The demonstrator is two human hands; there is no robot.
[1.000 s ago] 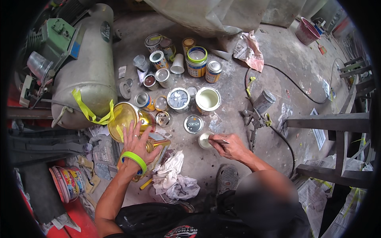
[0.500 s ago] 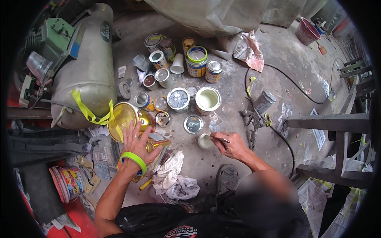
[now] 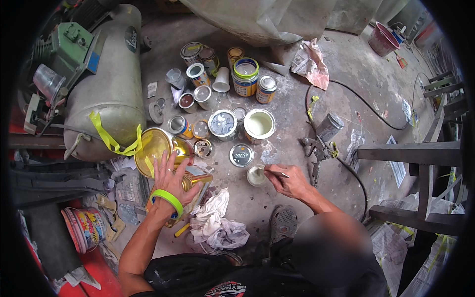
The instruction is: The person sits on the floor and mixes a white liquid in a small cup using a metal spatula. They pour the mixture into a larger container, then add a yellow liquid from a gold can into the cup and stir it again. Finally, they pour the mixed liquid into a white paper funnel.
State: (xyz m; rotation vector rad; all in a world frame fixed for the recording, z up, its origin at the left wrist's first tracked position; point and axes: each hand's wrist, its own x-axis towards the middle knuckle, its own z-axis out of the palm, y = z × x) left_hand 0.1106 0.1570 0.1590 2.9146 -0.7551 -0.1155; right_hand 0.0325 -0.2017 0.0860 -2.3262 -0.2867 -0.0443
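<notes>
My left hand [image 3: 173, 185] rests with spread fingers over a large gold can [image 3: 151, 143] and the gold rectangular tin [image 3: 195, 176] beside it. My right hand [image 3: 287, 183] grips a thin stick [image 3: 279, 173] over a small cup of pale paint [image 3: 256, 176] standing on the floor. Just behind the cup are a round dark lid [image 3: 241, 155] and an open can of cream paint [image 3: 259, 126], beside a lidded can with a grey top [image 3: 221, 123]. A crumpled white rag [image 3: 215, 222] lies between my arms.
Several more cans [image 3: 247, 84] stand farther back. A compressor tank [image 3: 104, 79] lies left. At right are a spray gun [image 3: 316, 153] with a black hose [image 3: 361, 190] and metal stands [image 3: 405, 154]. A bucket [image 3: 383, 37], plastic sheeting [image 3: 257, 17] and crumpled paper [image 3: 309, 64] sit farther off.
My right hand has shifted very slightly to the right with the stick, at the cup. My left hand stays in place on the gold cans.
</notes>
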